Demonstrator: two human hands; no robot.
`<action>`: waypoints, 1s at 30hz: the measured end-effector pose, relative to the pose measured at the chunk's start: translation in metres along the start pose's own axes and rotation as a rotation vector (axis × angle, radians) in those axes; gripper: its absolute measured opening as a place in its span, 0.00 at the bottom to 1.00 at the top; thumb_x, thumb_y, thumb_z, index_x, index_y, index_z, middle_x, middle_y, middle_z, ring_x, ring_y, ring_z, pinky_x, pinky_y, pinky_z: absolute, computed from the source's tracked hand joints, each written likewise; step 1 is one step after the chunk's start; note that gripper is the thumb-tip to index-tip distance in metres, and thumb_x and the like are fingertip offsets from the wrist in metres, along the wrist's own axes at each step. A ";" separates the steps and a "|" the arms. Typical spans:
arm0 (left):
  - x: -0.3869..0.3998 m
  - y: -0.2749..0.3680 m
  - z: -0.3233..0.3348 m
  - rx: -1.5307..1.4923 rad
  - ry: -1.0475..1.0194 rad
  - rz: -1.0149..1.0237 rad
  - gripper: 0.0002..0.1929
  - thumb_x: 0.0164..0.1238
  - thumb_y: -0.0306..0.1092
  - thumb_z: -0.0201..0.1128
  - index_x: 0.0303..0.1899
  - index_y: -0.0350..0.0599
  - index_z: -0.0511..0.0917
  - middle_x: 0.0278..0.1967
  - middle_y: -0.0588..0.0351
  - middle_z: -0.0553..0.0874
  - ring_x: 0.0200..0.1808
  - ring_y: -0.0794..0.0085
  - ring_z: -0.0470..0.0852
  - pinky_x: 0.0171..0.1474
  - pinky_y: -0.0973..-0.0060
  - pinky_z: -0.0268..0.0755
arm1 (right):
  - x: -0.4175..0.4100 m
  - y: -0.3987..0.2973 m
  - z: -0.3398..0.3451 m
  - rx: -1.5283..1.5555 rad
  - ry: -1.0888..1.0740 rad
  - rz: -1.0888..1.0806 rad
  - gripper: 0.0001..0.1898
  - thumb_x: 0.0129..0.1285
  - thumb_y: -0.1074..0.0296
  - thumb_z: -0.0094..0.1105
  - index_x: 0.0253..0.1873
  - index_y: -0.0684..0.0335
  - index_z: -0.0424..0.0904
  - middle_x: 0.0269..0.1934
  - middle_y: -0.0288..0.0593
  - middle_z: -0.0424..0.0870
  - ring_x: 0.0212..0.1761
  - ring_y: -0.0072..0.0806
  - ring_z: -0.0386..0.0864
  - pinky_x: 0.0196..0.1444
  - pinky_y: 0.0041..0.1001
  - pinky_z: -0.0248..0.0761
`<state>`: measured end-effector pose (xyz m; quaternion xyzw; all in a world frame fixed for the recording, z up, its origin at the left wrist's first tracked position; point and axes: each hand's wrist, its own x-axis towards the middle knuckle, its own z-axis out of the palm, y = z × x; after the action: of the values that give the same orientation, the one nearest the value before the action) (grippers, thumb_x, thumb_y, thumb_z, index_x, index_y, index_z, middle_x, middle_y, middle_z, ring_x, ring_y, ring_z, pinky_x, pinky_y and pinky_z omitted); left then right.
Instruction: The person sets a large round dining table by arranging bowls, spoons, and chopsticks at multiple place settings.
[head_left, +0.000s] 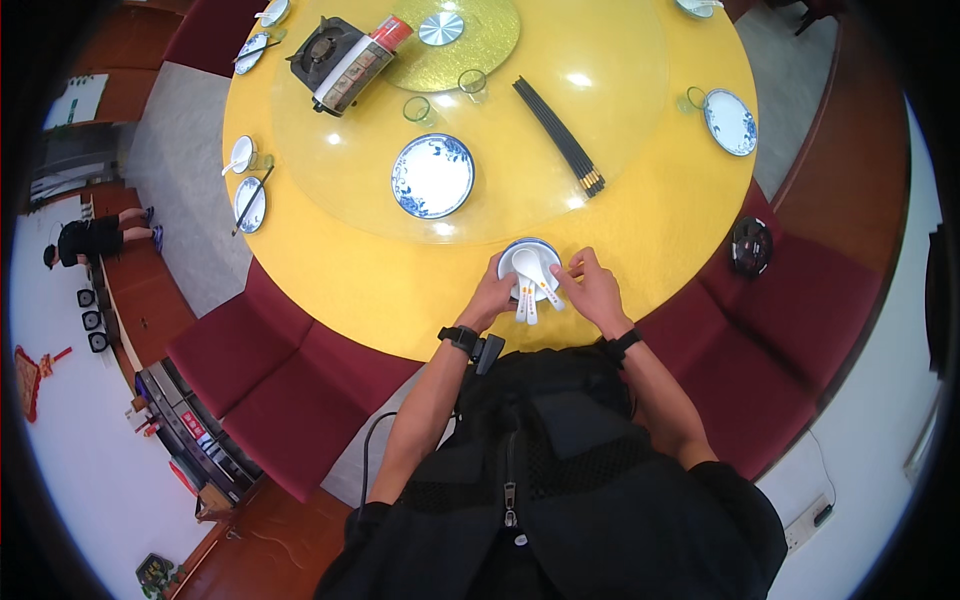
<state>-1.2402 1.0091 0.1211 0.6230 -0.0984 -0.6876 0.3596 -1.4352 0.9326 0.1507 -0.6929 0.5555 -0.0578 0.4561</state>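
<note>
My left hand grips the left side of a white bowl with a blue rim at the table's near edge. Several white soup spoons lie in the bowl, their marked handles hanging over its near rim. At the bowl's right side is my right hand, thumb at the rim and fingers apart; whether it touches the bowl or a spoon I cannot tell. Beyond the bowl, on the glass turntable, are a blue-patterned white plate and a bundle of black chopsticks with gold ends.
Two glasses and a portable gas stove stand on the turntable. Place settings, including an oval-looking plate, line the yellow round table. Dark red chairs flank me. A person stands far left.
</note>
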 end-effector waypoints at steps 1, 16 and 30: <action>-0.001 0.000 0.000 0.000 -0.005 -0.020 0.27 0.72 0.26 0.46 0.71 0.50 0.53 0.59 0.45 0.74 0.52 0.58 0.84 0.45 0.58 0.85 | 0.003 -0.001 0.001 -0.002 0.002 -0.007 0.22 0.67 0.47 0.62 0.48 0.64 0.72 0.32 0.54 0.86 0.33 0.46 0.86 0.36 0.36 0.77; -0.005 0.008 0.008 0.059 0.015 -0.004 0.27 0.70 0.25 0.44 0.71 0.45 0.54 0.61 0.44 0.71 0.61 0.56 0.78 0.57 0.58 0.81 | 0.034 0.008 0.024 0.075 -0.272 -0.114 0.25 0.69 0.69 0.49 0.70 0.57 0.60 0.47 0.66 0.83 0.43 0.60 0.83 0.51 0.47 0.76; -0.028 0.020 -0.034 0.172 0.021 -0.099 0.31 0.75 0.56 0.53 0.67 0.43 0.63 0.52 0.46 0.80 0.46 0.59 0.85 0.46 0.63 0.80 | 0.039 0.044 0.050 0.422 -0.330 -0.033 0.26 0.66 0.72 0.53 0.69 0.61 0.62 0.56 0.60 0.80 0.57 0.51 0.80 0.58 0.39 0.74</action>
<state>-1.2016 1.0222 0.1477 0.6629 -0.1222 -0.6871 0.2713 -1.4226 0.9310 0.0746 -0.5914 0.4378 -0.0659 0.6740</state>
